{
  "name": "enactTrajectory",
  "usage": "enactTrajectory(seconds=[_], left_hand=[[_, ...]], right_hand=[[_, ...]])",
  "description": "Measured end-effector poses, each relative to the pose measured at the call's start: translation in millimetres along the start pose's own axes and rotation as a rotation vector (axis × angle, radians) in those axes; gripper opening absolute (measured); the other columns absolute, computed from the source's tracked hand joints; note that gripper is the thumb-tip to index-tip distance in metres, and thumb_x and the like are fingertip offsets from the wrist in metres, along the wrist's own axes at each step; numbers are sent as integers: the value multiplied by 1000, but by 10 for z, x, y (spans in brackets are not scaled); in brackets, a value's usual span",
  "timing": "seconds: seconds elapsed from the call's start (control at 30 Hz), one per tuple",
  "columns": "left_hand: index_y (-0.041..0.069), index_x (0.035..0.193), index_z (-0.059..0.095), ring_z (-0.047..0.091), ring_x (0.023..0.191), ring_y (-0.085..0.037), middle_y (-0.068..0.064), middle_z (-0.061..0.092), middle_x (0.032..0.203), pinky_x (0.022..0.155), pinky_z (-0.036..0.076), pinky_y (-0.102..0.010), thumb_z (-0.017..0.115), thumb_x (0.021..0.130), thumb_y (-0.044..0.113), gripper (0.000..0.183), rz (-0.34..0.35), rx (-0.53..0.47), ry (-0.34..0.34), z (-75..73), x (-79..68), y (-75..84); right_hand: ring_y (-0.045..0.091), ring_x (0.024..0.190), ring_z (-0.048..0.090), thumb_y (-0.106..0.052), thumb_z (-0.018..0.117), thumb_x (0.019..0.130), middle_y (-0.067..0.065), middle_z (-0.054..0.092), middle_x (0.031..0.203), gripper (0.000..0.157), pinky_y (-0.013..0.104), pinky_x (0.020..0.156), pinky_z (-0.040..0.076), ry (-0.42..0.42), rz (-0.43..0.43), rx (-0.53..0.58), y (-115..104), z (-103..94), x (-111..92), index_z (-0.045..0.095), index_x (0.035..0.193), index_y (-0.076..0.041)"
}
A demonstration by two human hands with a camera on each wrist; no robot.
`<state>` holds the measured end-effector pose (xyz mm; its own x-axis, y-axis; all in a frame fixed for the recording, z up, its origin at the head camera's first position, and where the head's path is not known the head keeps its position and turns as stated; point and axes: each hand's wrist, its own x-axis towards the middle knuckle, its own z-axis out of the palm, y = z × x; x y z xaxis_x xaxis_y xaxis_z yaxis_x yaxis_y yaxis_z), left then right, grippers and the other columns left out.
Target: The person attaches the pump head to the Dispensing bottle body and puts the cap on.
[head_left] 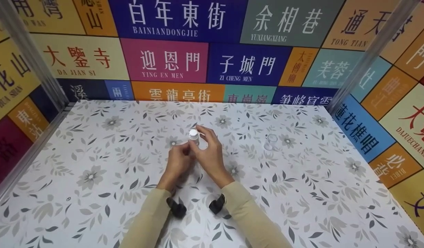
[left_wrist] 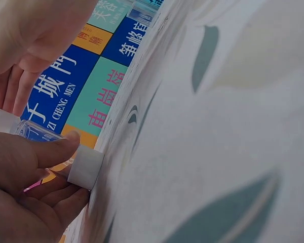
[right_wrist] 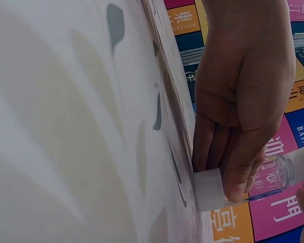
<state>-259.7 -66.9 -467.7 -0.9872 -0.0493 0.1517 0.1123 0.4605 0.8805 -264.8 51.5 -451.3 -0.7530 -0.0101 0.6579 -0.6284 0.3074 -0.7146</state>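
A small clear bottle (left_wrist: 35,130) with a white cap (head_left: 193,132) stands upright between my hands, with a broad white piece (left_wrist: 86,167) at its foot against the table. My left hand (head_left: 179,156) grips the bottle low down, its thumb (left_wrist: 58,151) across the clear wall just above that white piece. On the bottle's other side is my right hand (head_left: 212,150). Its thumb and forefinger are spread around the cap, with small gaps showing in the right wrist view, where most of this hand lies outside the picture.
A small clear glass (head_left: 271,142) stands on the table to the right of my hands. The floral tablecloth (head_left: 91,203) covers the table. Panels with large lettering (head_left: 163,58) rise behind it and at both sides, with clear corner edges (head_left: 363,65).
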Motion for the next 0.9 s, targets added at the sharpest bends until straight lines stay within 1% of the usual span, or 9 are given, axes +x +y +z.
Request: enactTrajectory(seconds=[0.13, 0.23, 0.3, 0.43, 0.53, 0.67, 0.8, 0.9], left_hand=[[1, 109, 75, 64, 78, -21, -15, 75, 92, 73, 51, -33, 68, 83, -2, 27, 32, 13, 11, 6, -2, -2], [2, 103, 75, 60, 73, -19, -14, 72, 84, 68, 47, -29, 68, 85, -1, 20, 40, 18, 10, 7, -2, 5], [3, 105, 75, 57, 72, -17, -12, 70, 83, 66, 45, -27, 68, 85, -1, 22, 35, 14, 5, 5, -4, 10], [1, 104, 75, 54, 69, -17, -12, 67, 77, 64, 42, -28, 68, 83, -3, 23, 56, 20, 13, 2, -4, 1], [1, 107, 75, 57, 71, -18, -14, 71, 82, 67, 46, -29, 69, 81, -3, 26, 50, 25, 14, 3, 0, -8], [2, 111, 74, 60, 76, -19, -15, 74, 90, 72, 49, -31, 69, 82, -3, 30, 15, 13, 7, 6, 5, -7], [1, 109, 75, 59, 75, -19, -15, 74, 89, 71, 48, -31, 69, 80, -4, 29, 21, 2, 9, 10, 6, -4], [1, 109, 74, 59, 75, -18, -14, 74, 89, 70, 47, -30, 69, 81, -3, 29, 22, 7, 9, 11, 6, -4]], right_hand=[[28, 118, 64, -4, 70, 90, 15, 66, 124, 39, 35, 100, 53, -9, 3, 38, 8, -1, -4, 63, 128, -2], [27, 116, 65, -6, 69, 92, 14, 68, 121, 37, 32, 99, 53, -19, 22, 30, 4, -10, -5, 63, 128, -3], [25, 114, 66, -7, 69, 92, 13, 68, 119, 37, 30, 98, 53, -19, 36, 14, -2, -14, -4, 63, 127, -1], [24, 112, 67, -9, 72, 89, 13, 68, 117, 39, 30, 96, 54, -10, 67, 0, -11, -18, -3, 63, 126, -2], [23, 114, 66, -12, 74, 88, 12, 68, 119, 40, 33, 96, 55, -3, 82, -4, -16, -23, -5, 64, 126, -5], [23, 117, 65, -15, 74, 90, 11, 67, 122, 39, 32, 98, 54, -2, 62, 14, -20, -28, -4, 63, 126, -5], [23, 118, 64, -9, 72, 90, 12, 67, 122, 37, 28, 99, 52, -10, 35, 28, -22, -23, 4, 63, 126, -3], [26, 118, 64, -3, 70, 90, 15, 66, 122, 36, 30, 100, 52, -19, 35, 22, -27, -14, 6, 63, 126, 1]])
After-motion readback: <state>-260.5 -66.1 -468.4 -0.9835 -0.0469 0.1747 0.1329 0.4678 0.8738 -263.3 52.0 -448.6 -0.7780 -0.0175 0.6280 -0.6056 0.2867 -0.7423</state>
